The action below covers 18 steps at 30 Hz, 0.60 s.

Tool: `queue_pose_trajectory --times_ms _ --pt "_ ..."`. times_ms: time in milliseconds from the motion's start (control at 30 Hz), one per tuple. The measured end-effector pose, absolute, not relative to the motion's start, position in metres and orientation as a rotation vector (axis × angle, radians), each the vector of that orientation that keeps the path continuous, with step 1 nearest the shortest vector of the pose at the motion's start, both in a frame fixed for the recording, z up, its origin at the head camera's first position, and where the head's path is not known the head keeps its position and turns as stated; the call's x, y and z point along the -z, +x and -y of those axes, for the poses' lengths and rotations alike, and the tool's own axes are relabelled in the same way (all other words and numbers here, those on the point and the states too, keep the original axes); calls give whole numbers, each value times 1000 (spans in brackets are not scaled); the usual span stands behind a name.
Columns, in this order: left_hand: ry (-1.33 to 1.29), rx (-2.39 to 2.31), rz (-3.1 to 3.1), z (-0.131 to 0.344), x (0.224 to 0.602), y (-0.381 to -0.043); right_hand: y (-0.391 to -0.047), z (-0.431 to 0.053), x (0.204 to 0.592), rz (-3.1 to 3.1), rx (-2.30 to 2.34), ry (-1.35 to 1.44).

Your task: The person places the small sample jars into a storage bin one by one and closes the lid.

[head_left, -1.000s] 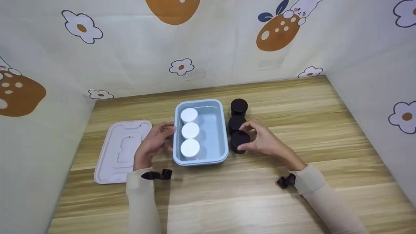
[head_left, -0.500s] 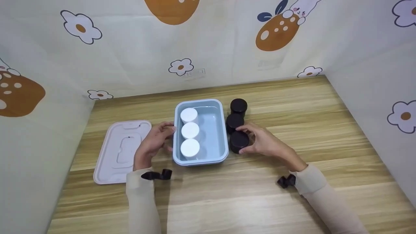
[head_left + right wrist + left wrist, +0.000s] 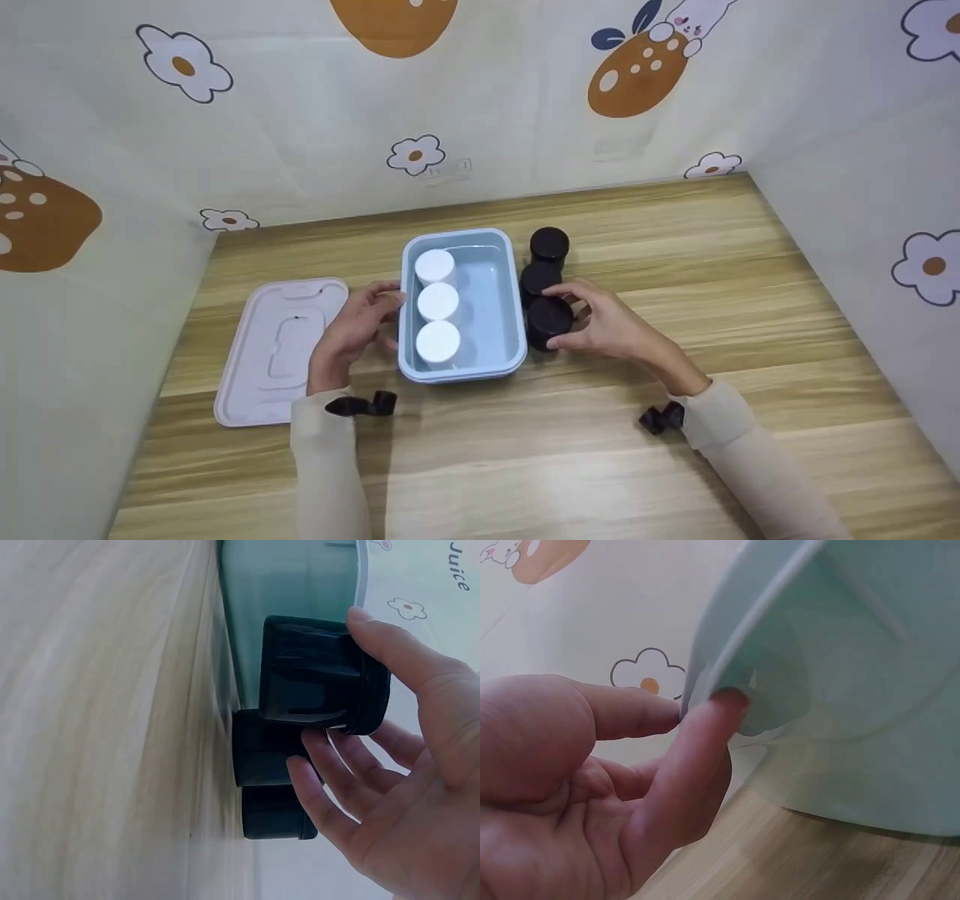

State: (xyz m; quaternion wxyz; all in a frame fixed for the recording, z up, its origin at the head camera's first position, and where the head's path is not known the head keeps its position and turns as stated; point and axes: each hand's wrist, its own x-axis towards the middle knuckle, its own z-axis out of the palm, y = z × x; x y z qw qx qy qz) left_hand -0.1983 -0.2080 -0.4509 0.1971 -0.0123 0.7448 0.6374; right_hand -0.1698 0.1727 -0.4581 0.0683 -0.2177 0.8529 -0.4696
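A light blue plastic tub (image 3: 487,371) stands mid-table with three white round jars (image 3: 438,341) lined up along its left side. My left hand (image 3: 358,324) grips the tub's left rim, thumb and fingers on either side of the edge in the left wrist view. Beside the tub's right wall is a row of three black screw-top jars. My right hand (image 3: 611,324) pinches the nearest black jar (image 3: 319,675) between thumb and fingers. In the right wrist view that jar sits off the tabletop, while the middle jar (image 3: 270,750) and far jar (image 3: 277,812) stand on it.
A pale, flat lid (image 3: 262,360) lies left of the tub, partly behind the left forearm. The wooden table (image 3: 525,465) is bounded by patterned sheeting (image 3: 510,90) at the back and both sides.
The nearest black jar has shifted slightly left and away, gripped by my right hand. The middle jar moved a little left, toward the tub. My left hand stays at the rim.
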Motion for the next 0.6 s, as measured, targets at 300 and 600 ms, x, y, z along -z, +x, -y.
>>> queue_pose_trajectory --times_ms 300,600 --pt "-72 -1767 -2089 208 450 -197 -167 -169 454 -2435 1570 -549" --pt "-68 -1751 -2081 207 447 -198 -168 -165 440 -2519 1573 -639"
